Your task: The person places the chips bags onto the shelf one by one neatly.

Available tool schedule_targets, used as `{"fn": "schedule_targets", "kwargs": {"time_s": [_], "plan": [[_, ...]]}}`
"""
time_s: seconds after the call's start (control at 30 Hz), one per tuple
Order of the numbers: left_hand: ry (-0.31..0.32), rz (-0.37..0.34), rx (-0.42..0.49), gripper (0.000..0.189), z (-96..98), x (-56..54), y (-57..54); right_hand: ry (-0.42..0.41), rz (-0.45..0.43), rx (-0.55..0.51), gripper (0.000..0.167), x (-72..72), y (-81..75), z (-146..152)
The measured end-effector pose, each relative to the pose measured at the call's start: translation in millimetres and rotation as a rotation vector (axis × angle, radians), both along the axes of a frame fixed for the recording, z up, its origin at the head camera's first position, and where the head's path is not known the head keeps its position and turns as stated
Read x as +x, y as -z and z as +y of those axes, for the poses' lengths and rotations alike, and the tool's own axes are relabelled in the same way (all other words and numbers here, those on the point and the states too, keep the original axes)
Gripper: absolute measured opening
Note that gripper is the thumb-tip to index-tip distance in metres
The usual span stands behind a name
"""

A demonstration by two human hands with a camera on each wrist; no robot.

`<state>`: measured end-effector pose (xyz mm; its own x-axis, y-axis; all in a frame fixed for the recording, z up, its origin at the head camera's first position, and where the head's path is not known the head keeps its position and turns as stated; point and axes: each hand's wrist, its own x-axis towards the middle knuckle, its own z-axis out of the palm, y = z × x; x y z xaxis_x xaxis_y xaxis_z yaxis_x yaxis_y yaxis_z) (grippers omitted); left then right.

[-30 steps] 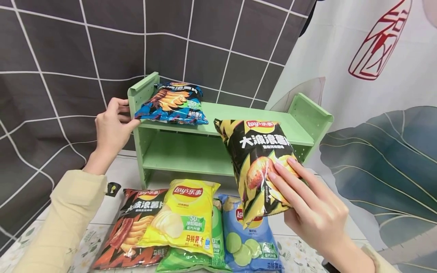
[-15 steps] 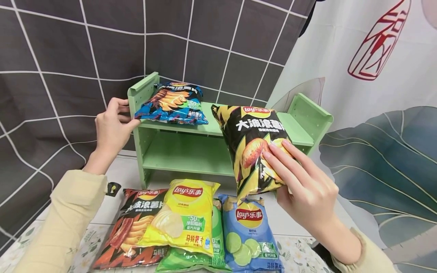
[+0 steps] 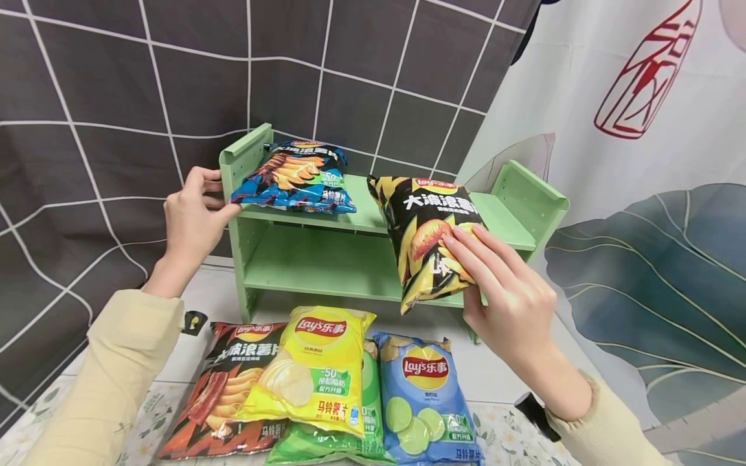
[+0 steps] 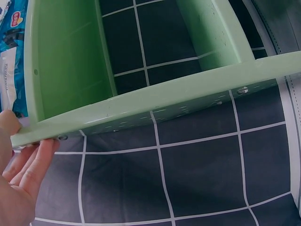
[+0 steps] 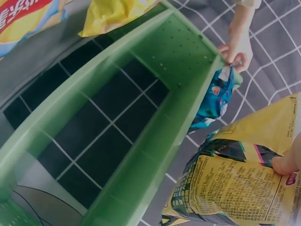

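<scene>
My right hand [image 3: 513,291] holds a black-and-yellow bag of Lay's chips [image 3: 416,223], its straight fingers across the front. In the right wrist view the thumb presses the printed back of that chip bag [image 5: 235,188]. The bag is tilted and hangs in front of the top board of a green shelf [image 3: 326,259]. At the shelf's left end my left hand [image 3: 195,217] grips the side panel, thumb in front and fingers on the outer side, also visible in the left wrist view. Beside that thumb a blue-and-black chip bag [image 3: 297,175] lies on the top board.
In front of the shelf lie a red-and-black chip bag [image 3: 224,388], a yellow one [image 3: 317,369] overlapping a green one [image 3: 326,446], and a light blue one [image 3: 428,401]. A dark grid-patterned cloth [image 3: 192,84] hangs behind. The shelf's right side panel [image 3: 533,197] rises above the top board.
My right hand has raised the black-and-yellow chip bag and moved it slightly left, toward the top board, uncovering the light blue bag. The left hand stays on the side panel.
</scene>
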<state>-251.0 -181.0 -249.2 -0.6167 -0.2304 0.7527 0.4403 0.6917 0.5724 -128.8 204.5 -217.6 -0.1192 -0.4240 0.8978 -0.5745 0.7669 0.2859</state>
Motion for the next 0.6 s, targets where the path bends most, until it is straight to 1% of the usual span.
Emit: {"fn": "schedule_targets", "kwargs": {"time_s": [0.27, 0.5, 0.6], "plan": [[0.012, 0.003, 0.011, 0.044, 0.0, -0.4, 0.2, 0.032, -0.029, 0.014, 0.057, -11.7, 5.9, -3.3], [0.014, 0.004, 0.01, 0.044, 0.5, -0.1, -0.6, 0.025, -0.025, 0.028, 0.054, -17.4, 7.8, -8.5], [0.013, 0.003, 0.008, 0.044, 0.5, -0.3, -0.9, 0.033, -0.039, 0.046, 0.052, -18.7, 7.2, -8.6]]}}
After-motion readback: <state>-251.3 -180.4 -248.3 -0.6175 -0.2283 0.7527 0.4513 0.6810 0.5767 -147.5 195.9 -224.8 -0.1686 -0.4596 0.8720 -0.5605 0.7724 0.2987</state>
